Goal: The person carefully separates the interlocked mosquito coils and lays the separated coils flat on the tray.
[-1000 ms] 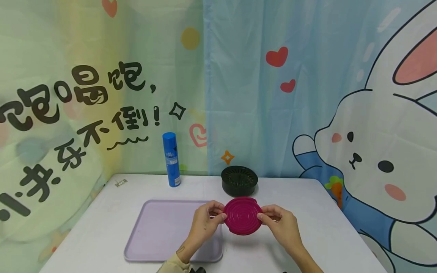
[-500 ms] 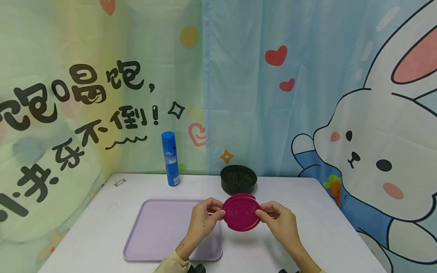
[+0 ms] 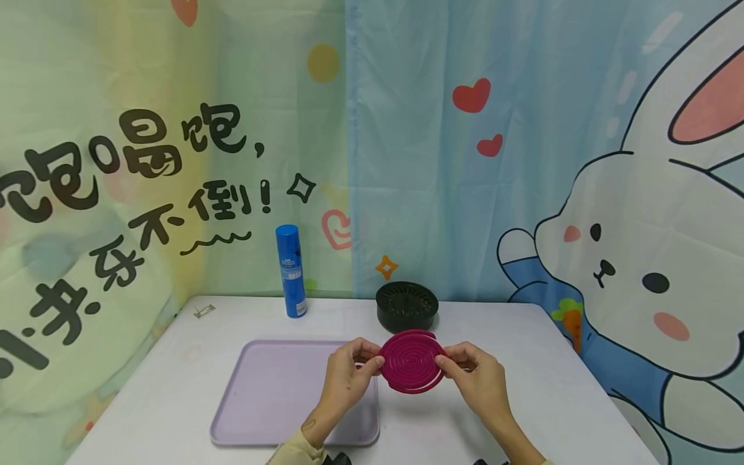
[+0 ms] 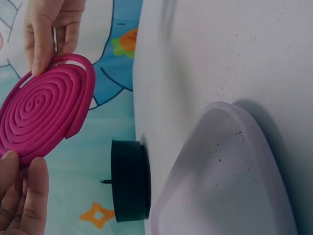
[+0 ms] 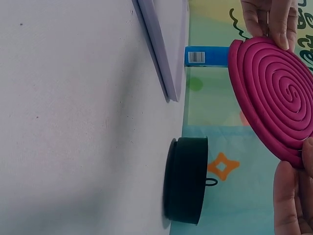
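A white desk (image 3: 540, 387) stands against a wall hung with printed curtains. The left curtain (image 3: 145, 129) is pale green and yellow with black Chinese characters, a red heart and a yellow dot. The right curtain (image 3: 442, 161) is light blue with red hearts and a large white cartoon rabbit (image 3: 628, 271) with pink cheeks, beside a small carrot (image 3: 572, 316). The light is soft and even, with faint shadows on the desk.

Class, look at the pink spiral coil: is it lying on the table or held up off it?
Held up off it. The left hand and right hand pinch the coil at opposite edges, above the table.
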`<action>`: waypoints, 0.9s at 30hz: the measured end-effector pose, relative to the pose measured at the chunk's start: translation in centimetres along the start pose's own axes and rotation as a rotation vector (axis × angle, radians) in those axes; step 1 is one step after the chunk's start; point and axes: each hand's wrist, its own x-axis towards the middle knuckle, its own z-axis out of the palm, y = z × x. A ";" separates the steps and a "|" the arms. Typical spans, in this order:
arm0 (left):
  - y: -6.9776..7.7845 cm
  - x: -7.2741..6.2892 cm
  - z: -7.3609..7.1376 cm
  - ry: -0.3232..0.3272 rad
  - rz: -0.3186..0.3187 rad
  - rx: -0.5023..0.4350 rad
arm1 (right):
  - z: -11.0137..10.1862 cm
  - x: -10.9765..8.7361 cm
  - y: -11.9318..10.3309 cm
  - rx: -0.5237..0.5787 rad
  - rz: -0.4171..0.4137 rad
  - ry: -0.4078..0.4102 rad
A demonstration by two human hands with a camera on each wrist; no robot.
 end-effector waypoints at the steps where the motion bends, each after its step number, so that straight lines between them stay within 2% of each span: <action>1: 0.1 0.0 0.0 -0.001 0.001 0.002 | 0.0 0.0 0.0 0.002 -0.002 0.001; 10: 0.2 0.0 -0.2 0.016 0.009 0.060 | 0.0 0.1 0.0 0.014 -0.025 0.008; 18: 0.2 0.0 -0.4 -0.002 -0.034 0.056 | 0.2 -0.1 -0.2 0.004 0.013 -0.010; 27: 0.2 0.0 -0.1 0.017 -0.026 0.059 | 0.2 -0.2 -0.4 0.006 0.021 -0.008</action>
